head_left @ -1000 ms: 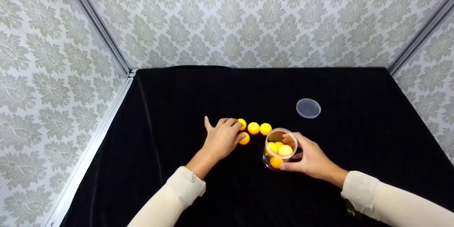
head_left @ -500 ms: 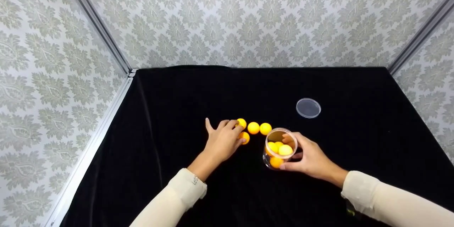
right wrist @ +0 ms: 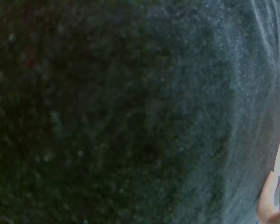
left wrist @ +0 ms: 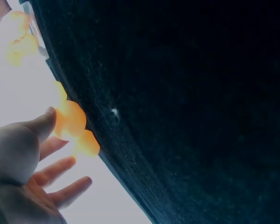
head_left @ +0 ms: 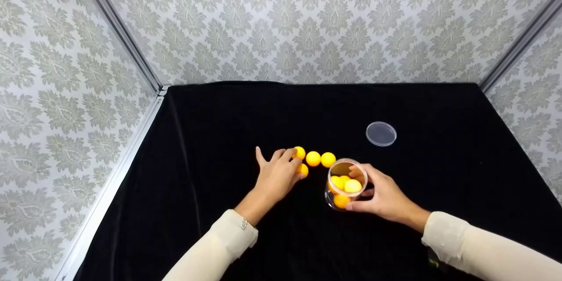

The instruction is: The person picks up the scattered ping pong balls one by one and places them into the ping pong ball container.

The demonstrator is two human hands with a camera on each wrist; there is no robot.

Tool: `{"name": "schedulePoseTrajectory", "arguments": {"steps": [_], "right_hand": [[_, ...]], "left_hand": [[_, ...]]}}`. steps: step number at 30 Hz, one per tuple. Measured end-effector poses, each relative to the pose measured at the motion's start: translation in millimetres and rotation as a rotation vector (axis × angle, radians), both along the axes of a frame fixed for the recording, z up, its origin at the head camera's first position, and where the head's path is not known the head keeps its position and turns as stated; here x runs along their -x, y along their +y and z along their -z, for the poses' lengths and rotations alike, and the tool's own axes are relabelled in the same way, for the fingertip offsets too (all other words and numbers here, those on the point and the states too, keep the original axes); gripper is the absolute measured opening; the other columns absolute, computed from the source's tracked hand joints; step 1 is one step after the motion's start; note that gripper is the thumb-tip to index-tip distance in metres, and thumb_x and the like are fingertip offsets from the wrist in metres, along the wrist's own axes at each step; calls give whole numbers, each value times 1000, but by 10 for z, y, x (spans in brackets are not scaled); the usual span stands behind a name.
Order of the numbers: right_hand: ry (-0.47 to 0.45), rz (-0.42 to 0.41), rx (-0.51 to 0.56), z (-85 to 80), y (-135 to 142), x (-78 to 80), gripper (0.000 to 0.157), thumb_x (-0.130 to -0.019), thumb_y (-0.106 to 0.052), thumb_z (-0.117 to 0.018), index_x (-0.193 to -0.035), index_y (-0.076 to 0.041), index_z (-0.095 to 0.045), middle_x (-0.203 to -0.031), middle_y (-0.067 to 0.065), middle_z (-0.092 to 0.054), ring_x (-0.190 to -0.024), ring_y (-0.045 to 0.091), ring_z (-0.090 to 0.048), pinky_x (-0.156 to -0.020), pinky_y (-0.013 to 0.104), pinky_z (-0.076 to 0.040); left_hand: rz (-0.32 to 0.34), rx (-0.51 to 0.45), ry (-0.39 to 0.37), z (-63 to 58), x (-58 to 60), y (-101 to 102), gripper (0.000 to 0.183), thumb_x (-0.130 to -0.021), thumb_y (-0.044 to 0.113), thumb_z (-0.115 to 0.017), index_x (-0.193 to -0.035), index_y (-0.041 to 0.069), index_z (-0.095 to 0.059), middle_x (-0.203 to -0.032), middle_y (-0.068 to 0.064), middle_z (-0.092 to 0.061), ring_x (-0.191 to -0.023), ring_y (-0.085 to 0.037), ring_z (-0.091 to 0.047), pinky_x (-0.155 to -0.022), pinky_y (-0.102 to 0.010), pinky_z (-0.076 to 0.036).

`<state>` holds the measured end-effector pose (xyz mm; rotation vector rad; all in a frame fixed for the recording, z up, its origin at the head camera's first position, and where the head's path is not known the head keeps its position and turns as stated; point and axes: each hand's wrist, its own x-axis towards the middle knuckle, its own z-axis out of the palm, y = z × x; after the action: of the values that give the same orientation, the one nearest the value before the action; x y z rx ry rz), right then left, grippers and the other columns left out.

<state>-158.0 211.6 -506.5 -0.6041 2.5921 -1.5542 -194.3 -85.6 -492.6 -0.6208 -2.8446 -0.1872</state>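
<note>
My left hand (head_left: pixel 274 175) pinches an orange ping-pong ball (head_left: pixel 303 170) between thumb and index finger; the little finger sticks out. Another ping-pong ball (head_left: pixel 300 153) sits by the fingertips of the same hand. Two more ping-pong balls (head_left: pixel 313 158) lie side by side to the right. My right hand (head_left: pixel 386 195) grips a clear plastic jar (head_left: pixel 343 167) from its right side. Its open mouth faces up and tilts toward the camera, with several ping-pong balls (head_left: pixel 352 185) inside. In the left wrist view, the thumb touches a ball (left wrist: pixel 70 120). The right wrist view catches only fingers at its edge.
A round clear lid (head_left: pixel 381 134) lies on the black cloth (head_left: pixel 246 114) behind the jar. Patterned walls (head_left: pixel 285 22) with metal corner rails enclose the table at the back and sides.
The left hand has shifted very slightly to the right, and its thumb and index finger have closed around the near ball. The jar, right hand and lid have stayed in place.
</note>
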Motion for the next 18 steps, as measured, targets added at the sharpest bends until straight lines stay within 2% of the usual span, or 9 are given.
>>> {"name": "schedulePoseTrajectory", "arguments": {"steps": [8, 18], "right_hand": [[18, -17, 10, 16, 6, 4, 84, -64, -31, -99, -136, -18, -57, -128, 7, -65, -108, 20, -68, -81, 31, -62], [11, -10, 0, 5, 2, 2, 85, -63, -32, -99, -136, -17, -57, -128, 4, -64, -109, 18, -67, -81, 30, -62]], "left_hand": [[-4, -3, 27, -1, -11, 4, 33, -90, 43, -75, -115, 22, -71, -140, 1, -61, -130, -27, -58, -102, -87, -24], [8, -23, 24, -13, -22, 0, 33, -90, 41, -75, -115, 20, -70, -140, 0, -62, -131, -27, -57, -103, -88, -20]]}}
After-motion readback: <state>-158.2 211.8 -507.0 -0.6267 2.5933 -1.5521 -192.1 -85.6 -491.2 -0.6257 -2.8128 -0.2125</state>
